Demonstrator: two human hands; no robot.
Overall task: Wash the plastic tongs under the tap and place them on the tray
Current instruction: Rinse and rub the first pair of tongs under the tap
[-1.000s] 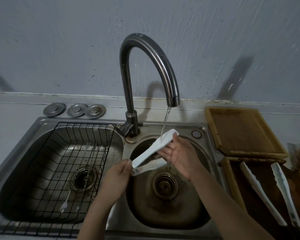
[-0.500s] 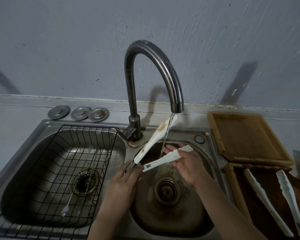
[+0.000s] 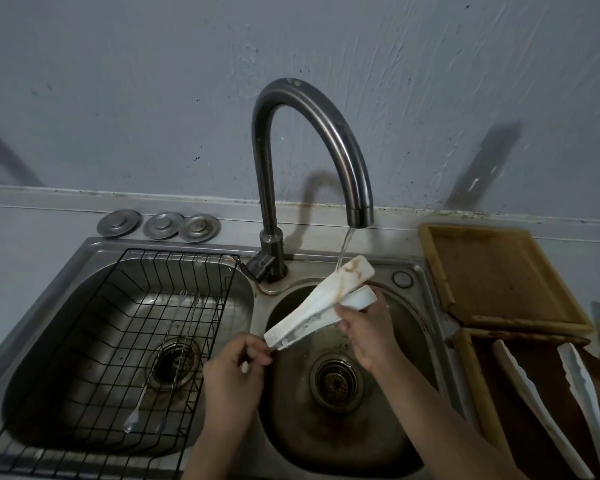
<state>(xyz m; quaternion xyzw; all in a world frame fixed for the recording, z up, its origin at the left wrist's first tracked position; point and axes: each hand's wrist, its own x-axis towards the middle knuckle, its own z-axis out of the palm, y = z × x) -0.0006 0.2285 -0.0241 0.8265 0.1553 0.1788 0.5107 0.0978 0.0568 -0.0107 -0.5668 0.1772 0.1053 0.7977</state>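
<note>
Washing is the step going on now, and it does not look done. Nearest to us, the left hand (image 3: 234,367) has its grip pinched on the joined end of the white plastic tongs (image 3: 321,304). A little farther on, the right hand (image 3: 368,332) has its grip wrapped around the lower arm of the tongs, near the wide tip. Both hands hold the tongs over the small round steel sink bowl (image 3: 406,427), above the drain (image 3: 336,382).

The tongs slant up and away from us. The top arm still has brown smears near its tip. The thin stream of water (image 3: 343,251) lands right on that dirty tip. It falls from the curved dark metal tap (image 3: 312,116) at the back.

So the scrubbing has more to go, I think. The smears need to come off first.

To the right, on the tabletop, sits a dark wooden tray (image 3: 478,393). Two other white tongs (image 3: 534,403) already lie on it. Behind it is a lighter wooden tray (image 3: 433,265) with nothing in it. The tongs in the hands are not on any tray yet. That part is still left to do.
</note>
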